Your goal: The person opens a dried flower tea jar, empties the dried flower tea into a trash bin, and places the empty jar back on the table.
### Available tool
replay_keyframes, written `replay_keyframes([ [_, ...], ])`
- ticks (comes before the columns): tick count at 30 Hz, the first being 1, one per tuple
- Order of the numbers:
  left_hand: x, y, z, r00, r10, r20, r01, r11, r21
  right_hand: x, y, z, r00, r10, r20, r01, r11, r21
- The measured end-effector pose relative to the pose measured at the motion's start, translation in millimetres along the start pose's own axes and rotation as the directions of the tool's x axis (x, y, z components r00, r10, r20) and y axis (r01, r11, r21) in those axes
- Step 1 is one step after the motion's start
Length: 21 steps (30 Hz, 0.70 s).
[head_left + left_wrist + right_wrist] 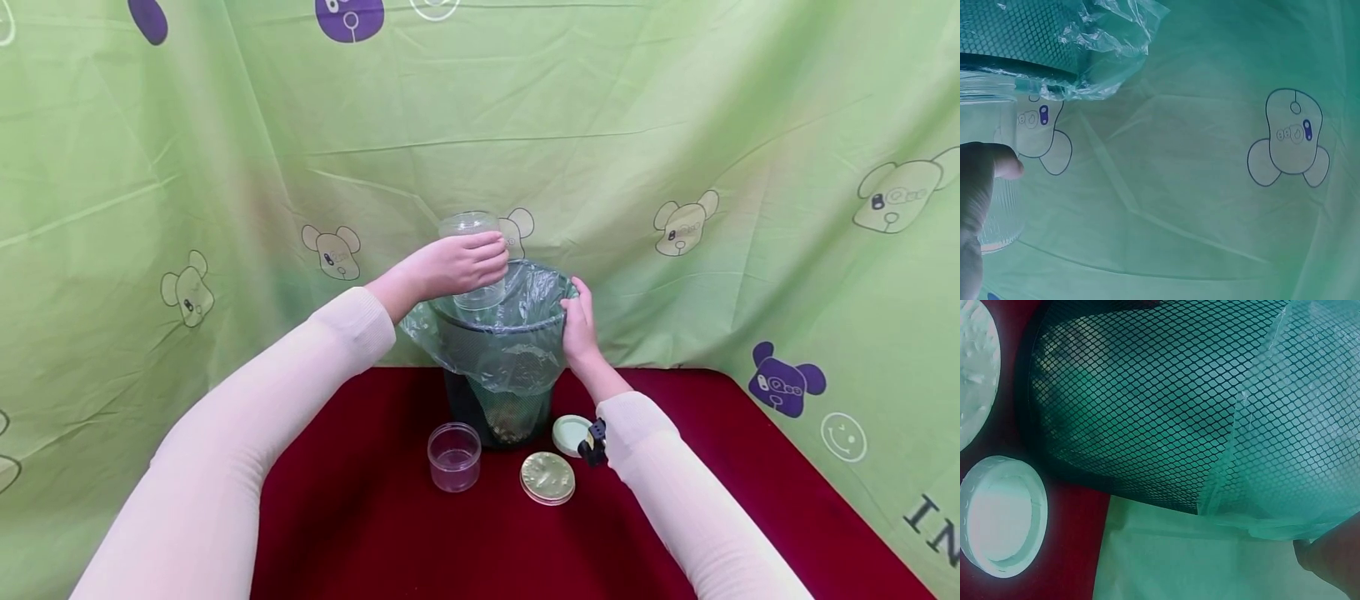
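Observation:
My left hand [468, 265] grips a clear jar [471, 222] over the mouth of a dark mesh bin [457, 400]. The jar is tipped mouth down; its threaded neck is beside the bin rim in the left wrist view, and no contents show in it. A thin, see-through bag [517, 362] lines the bin and hangs over its rim. At the right side of that rim, my right hand [579, 325] holds bag and edge, thumb and fingers on either side. Some small light bits [510, 427] show through the mesh at the bottom.
On the red tablecloth [405, 533] stands an open clear jar [454, 458], in front of the bin. A gold-coloured round lid [547, 477] and a white screw lid [570, 435] lie to its right. Behind hangs a green printed cloth [480, 108].

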<state>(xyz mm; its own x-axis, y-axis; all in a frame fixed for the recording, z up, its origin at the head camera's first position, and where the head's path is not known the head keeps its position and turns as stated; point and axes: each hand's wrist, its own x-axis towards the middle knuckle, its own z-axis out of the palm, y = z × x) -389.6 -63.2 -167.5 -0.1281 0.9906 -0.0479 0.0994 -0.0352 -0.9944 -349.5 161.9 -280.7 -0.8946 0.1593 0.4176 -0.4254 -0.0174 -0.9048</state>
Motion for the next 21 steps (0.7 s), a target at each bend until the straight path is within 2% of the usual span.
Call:
replay_keyframes([
  [6, 2.2, -0.1, 1.1, 0.998, 0.044, -0.045, -0.042, 0.998, 0.052, -0.1, -0.2, 0.3, 1.0, -0.013, -0.003, 0.013, 1.0, -0.005],
  [11, 4.3, 0.4, 1.9, 0.994, 0.076, -0.083, -0.072, 0.996, 0.057, -1.0, -1.4, 1.1, 1.0, -0.016, -0.01, 0.016, 1.0, 0.003],
  [21, 8.7, 2.4, 3.5, 0.988, 0.125, -0.09, -0.12, 0.991, 0.051, -2.0, -2.1, 1.3, 1.0, -0.011, -0.016, 0.01, 1.0, -0.017],
])
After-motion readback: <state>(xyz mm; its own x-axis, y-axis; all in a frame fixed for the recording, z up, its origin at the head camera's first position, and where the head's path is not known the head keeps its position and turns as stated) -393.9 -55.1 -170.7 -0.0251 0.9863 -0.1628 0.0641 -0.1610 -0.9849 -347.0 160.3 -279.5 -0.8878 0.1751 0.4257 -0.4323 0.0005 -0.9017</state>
